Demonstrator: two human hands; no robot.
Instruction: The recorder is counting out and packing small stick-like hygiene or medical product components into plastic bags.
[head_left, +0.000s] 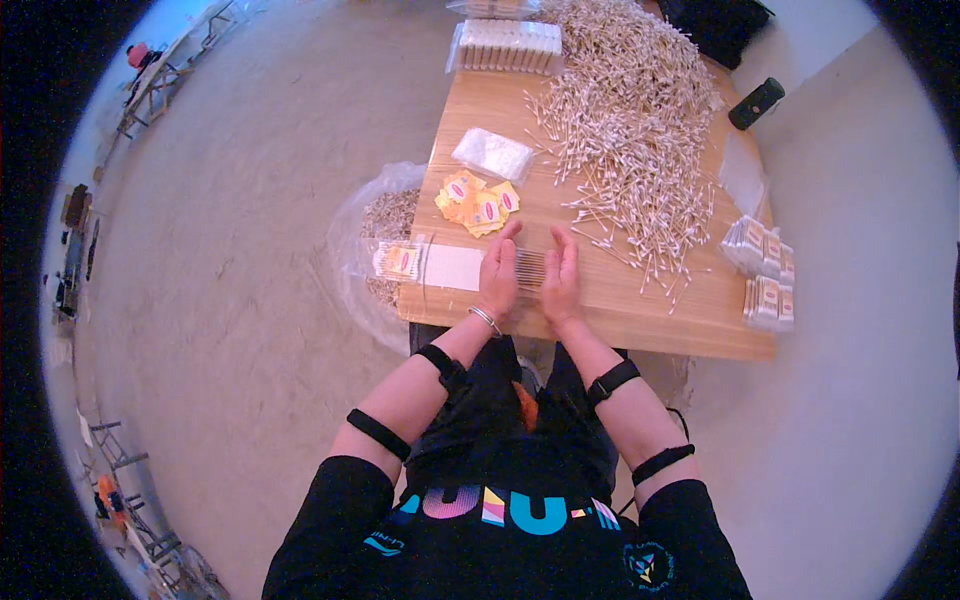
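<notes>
Your left hand (498,272) and right hand (561,275) lie flat on the wooden surface (690,310) at centre frame, palms facing each other, fingers straight and together, pointing toward the top of the frame. Between them sits a small row of cotton swabs (530,267); each stick's long axis runs left to right across the picture, ends toward your palms. Both hands press the row's ends, not closed around it. Just left of your left hand: a clear flat packet (425,265). Above it, yellow labels (478,203). Upper right of frame: a big loose heap of swabs (630,120).
</notes>
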